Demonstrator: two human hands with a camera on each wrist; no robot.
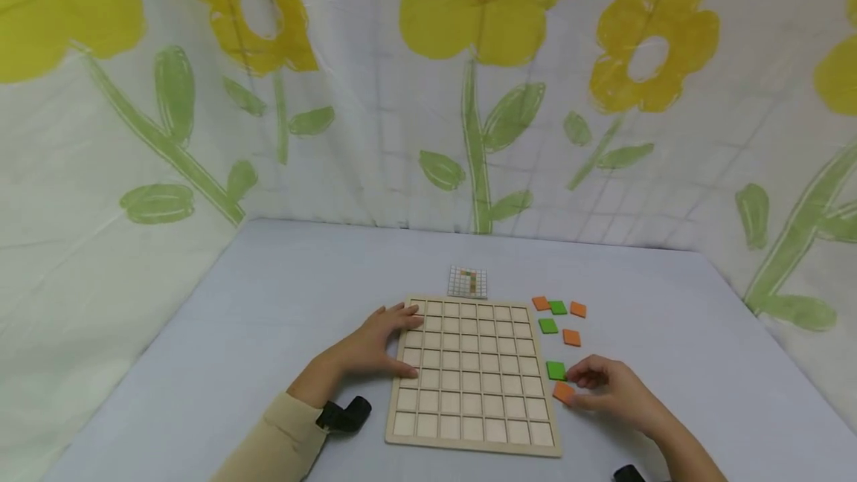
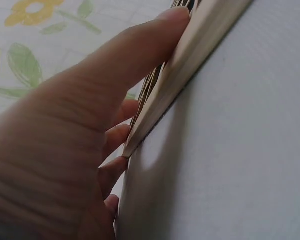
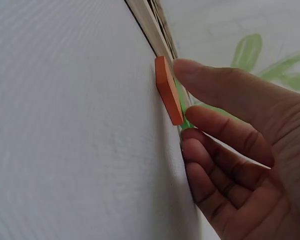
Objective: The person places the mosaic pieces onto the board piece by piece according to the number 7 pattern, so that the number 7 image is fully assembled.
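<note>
On pale blue table (image 1: 234, 333), wooden grid board (image 1: 474, 374) lay flat, cells bare. L hand (image 1: 375, 344) rested on board's left edge, fingers straight, gripping nothing. R hand (image 1: 612, 389) sat just right of board, fingers loosely bent, thumb tip touching orange tile (image 1: 564, 392); green tile (image 1: 556, 370) just beyond. 5 more tiles lay near board's far right corner.
</note>
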